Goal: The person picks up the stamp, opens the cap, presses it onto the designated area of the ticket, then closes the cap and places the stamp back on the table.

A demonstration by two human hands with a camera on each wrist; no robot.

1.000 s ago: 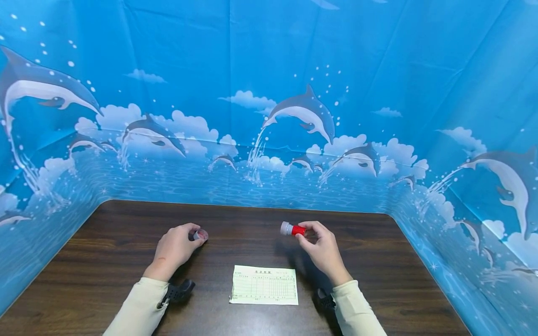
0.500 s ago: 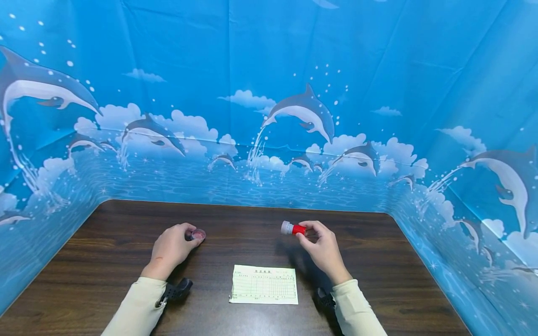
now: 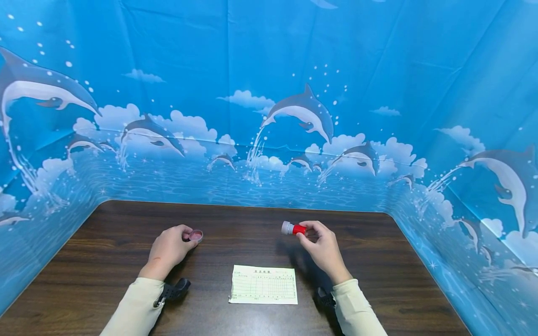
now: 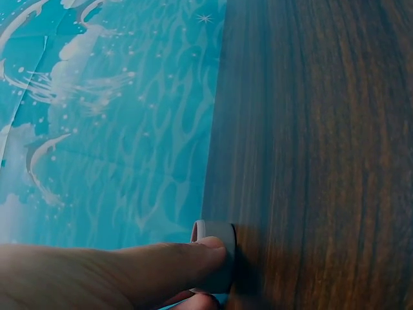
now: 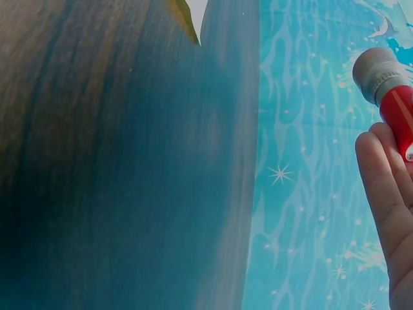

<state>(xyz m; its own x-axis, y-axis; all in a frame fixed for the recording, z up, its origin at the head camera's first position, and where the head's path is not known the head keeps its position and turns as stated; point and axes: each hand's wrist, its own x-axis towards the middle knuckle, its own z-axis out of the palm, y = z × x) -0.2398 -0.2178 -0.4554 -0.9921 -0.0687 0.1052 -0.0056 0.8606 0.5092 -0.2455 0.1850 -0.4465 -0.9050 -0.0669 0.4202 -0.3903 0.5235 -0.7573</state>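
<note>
In the head view my left hand is at the left middle of the dark wooden table. Thumb and fingers pinch a small round clear cap with a reddish inside; its grey rim shows beside the thumb in the left wrist view. On the other side, my right hand holds a small stamp by its red body, above the table. The stamp's grey-white end points left, toward the other hand. In the right wrist view the stamp is partly cut off by the frame edge.
Between the forearms a pale green printed form lies flat on the wooden table. A blue curtain with dolphins hangs behind the table and along both sides. Each wrist wears a black strap.
My left hand has shifted slightly left with the cap, and the cap's reddish inside now tilts more toward the head camera. The right hand and the stamp stay almost where they were.
</note>
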